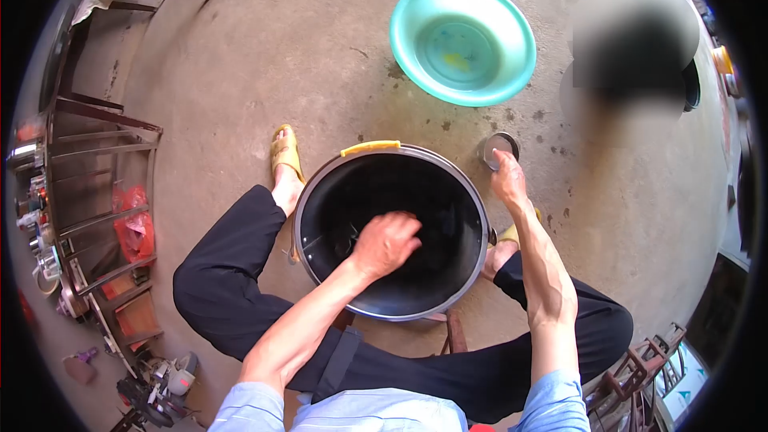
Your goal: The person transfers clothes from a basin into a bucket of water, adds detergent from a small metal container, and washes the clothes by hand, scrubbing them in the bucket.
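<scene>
1. Where the seated person's knees part, the black bucket [448, 268] stands on the concrete floor [232, 72], mouth upward, with a yellow grip [370, 147] lying along the far side of its rim.
2. The left hand [386, 244] is over the bucket's mouth, its fingers bent and close together; they are blurred, and I cannot tell whether they pinch anything.
3. Just outside the rim's right edge, the right hand [509, 180] pinches the near edge of a small metal cup [498, 143]; whether the cup touches the floor cannot be told.
4. Beyond the bucket, toward the floor's far edge, sits a turquoise basin [416, 36], a yellow patch showing at its bottom. Dark spots mark the floor between basin and cup.
5. A yellow sandal [286, 154] is on the left foot, near the bucket's left edge.
6. Along the floor's left edge runs a brown rack [104, 222], a red plastic bag [134, 234] hanging at it; at the near right corner stands wooden furniture [632, 372].
</scene>
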The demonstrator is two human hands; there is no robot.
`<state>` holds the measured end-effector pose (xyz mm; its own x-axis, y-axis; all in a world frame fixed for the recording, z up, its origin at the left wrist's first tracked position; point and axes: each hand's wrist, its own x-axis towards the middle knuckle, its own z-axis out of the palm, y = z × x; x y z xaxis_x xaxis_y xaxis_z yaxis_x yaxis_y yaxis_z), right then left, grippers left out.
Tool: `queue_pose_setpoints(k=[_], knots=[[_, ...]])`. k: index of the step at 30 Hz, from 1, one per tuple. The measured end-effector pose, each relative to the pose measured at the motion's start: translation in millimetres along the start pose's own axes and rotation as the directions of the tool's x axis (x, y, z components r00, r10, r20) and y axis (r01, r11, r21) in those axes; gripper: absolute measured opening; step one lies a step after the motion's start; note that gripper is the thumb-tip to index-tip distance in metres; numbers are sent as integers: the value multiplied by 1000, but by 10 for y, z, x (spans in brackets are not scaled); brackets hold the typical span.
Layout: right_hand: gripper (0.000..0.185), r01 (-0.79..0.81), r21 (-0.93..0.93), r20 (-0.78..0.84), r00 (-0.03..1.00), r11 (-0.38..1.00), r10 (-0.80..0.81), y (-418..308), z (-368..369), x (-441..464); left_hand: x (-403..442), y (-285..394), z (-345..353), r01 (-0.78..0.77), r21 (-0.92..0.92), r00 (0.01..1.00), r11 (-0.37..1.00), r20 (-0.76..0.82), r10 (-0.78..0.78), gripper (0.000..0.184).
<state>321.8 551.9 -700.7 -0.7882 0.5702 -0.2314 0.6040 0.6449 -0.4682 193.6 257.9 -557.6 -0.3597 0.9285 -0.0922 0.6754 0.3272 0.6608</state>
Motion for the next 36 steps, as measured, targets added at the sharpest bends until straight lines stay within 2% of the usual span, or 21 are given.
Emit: queue_pose_setpoints(k=[2,3,4,6,8,10,12,14,15,16,17,19,20,22,23,25,26,28,30,32,36], knots=[[46,-211,289,-28,973,934,228,-23,-129,6,-88,188,122,-129,250,989,960,106,105,35],[46,-211,282,-38,972,936,230,-44,-225,-7,-195,145,247,-138,360,979,923,188,73,33],[45,-242,512,-15,957,824,291,-92,-359,-36,-245,71,317,-145,355,980,924,183,83,33],[43,-243,860,67,925,449,373,-206,-662,-119,-309,-81,355,-27,231,969,973,246,-31,28],[42,-177,955,92,938,236,334,-354,-997,-229,-392,53,115,-48,150,986,988,166,23,22],[43,-112,988,80,959,102,271,-594,-1325,-295,-480,241,-157,-126,-14,931,992,344,123,22],[43,-64,996,51,976,57,213,-891,-1639,-378,-623,409,-281,-57,-76,876,995,474,86,35],[45,-44,999,45,989,-10,143,-1200,-1868,-516,-629,389,-318,10,-33,870,999,493,7,36],[44,-37,998,42,993,-52,109,-1349,-1941,-606,-505,340,-374,115,-49,894,992,440,-81,31],[44,-28,998,33,993,-48,114,-1509,-2010,-708,-432,5,-120,73,-25,978,997,198,-67,23],[44,-45,993,54,995,-111,81,-1672,-2060,-825,-306,-153,-72,97,-106,993,990,-59,-104,15],[43,-89,976,95,995,-201,20,-1922,-2084,-1029,-37,-378,-69,174,-28,957,984,-231,-175,19],[44,-103,961,105,994,-259,-6,-2007,-2052,-1108,46,-502,1,223,-51,940,973,-254,-229,19],[45,-160,934,150,987,-319,-56,-2056,-1935,-1215,113,-560,70,371,137,926,918,-130,-355,21],[45,-177,910,172,984,-374,-47,-2077,-1866,-1267,134,-582,90,373,140,926,917,-120,-358,21],[44,-215,875,215,975,-433,-50,-2083,-1739,-1330,104,-522,13,421,306,885,854,67,-461,20],[44,-233,864,230,971,-447,-62,-2063,-1662,-1342,99,-487,-66,425,310,884,851,61,-464,20],[45,-264,836,267,962,-481,-65,-2063,-1579,-1400,13,-396,-278,343,278,895,897,192,-402,27],[45,-289,830,295,953,-477,-64,-2061,-1532,-1458,-132,-295,-501,332,223,920,917,138,-367,31],[44,-300,819,301,950,-489,-80,-2088,-1527,-1514,-293,-107,-758,284,99,958,954,0,-285,34],[44,-314,820,297,948,-479,-113,-2217,-1618,-1663,-447,496,-1308,220,50,971,974,-108,-214,39]])
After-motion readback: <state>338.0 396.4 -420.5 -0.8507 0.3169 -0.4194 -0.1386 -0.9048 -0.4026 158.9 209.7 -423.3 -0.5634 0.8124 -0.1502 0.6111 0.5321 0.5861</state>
